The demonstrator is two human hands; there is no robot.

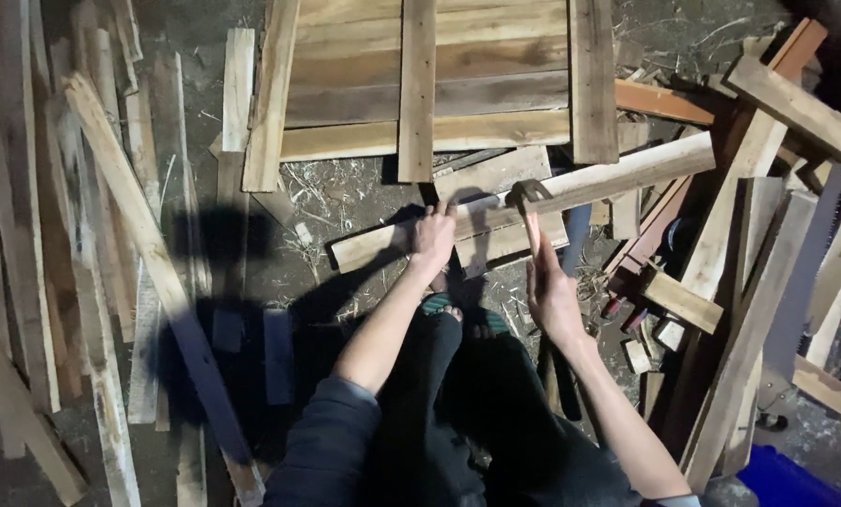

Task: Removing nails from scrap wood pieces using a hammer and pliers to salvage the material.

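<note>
Two hands — one hammer — one slatted pallet panel.

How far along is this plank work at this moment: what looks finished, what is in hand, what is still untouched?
Looks done: a panel of boards with cross slats lies assembled ahead. In hand: the left hand presses down a long plank, while the right hand grips a hammer whose head sits at that plank. Left: loose planks and offcuts lie scattered on both sides, unjoined.
</note>
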